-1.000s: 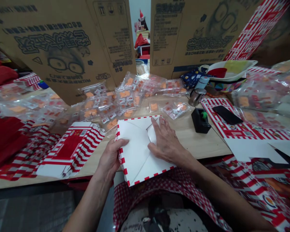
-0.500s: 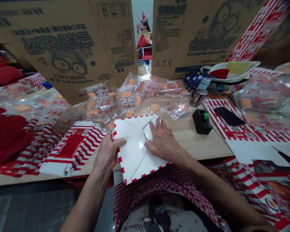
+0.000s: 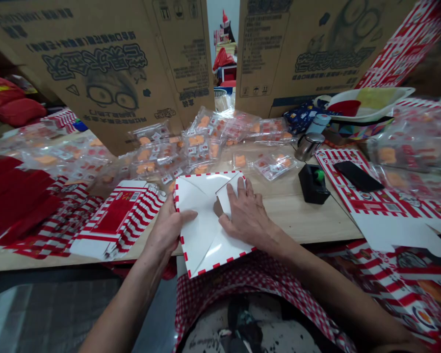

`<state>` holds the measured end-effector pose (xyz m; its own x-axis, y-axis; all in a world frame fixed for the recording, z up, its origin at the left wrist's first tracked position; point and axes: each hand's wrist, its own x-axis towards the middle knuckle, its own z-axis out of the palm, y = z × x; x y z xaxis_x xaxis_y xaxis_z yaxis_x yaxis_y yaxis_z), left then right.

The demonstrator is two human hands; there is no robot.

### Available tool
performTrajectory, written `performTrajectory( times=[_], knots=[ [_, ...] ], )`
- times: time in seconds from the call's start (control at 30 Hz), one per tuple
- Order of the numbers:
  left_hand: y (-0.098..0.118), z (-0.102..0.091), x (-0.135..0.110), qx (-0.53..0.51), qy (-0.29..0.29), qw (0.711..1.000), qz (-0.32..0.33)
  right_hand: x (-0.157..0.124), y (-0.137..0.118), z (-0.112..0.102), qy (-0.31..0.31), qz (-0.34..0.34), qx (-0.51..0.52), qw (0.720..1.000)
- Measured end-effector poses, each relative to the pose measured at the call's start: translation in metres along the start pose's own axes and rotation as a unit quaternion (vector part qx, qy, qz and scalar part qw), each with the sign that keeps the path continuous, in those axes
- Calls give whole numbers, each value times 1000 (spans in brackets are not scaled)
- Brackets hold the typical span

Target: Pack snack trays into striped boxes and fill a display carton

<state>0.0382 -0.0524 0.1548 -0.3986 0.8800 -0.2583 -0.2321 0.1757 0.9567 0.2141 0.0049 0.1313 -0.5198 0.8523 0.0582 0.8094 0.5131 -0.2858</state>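
A white carton [image 3: 201,240] with red-striped edges lies in front of me at the table's near edge, its folded flaps meeting in the middle. Along its left side my left hand [image 3: 170,223] grips it, thumb on top and fingers tucked under the edge. My right hand [image 3: 247,215] lies across the right flap, fingers stretched out and thumb beside a dark opening [image 3: 218,207] between the flaps. Left of the carton is a stack of flattened red-and-white striped boxes [image 3: 115,215].
Clear packets with orange pieces [image 3: 196,142] lie along the back. On the right are a black tape dispenser [image 3: 314,184], a metal cup [image 3: 308,147], a black phone [image 3: 358,176] and striped card sheets [image 3: 375,208]. Large cardboard boxes [image 3: 132,29] stand behind.
A dark opening has appeared between the carton's flaps beside my right thumb. Both hands stay on the carton. The view has shifted slightly.
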Motion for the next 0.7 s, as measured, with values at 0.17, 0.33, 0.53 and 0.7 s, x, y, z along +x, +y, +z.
performTrajectory(
  times=[0.17,0.33,0.53,0.7],
  knots=[
    [-3,6,-2,-31,-15,999,-35,-3,2,-3,-26,3,24,999],
    [-16,11,-7,-84,-2,996,-22,-5,17,0,-20,-42,45,998],
    [0,0,-2,-153,53,987,9,8,53,-35,71,-80,372,922],
    [60,-1,-3,-141,46,962,227,20,59,-78,148,-86,425,889]
  ],
)
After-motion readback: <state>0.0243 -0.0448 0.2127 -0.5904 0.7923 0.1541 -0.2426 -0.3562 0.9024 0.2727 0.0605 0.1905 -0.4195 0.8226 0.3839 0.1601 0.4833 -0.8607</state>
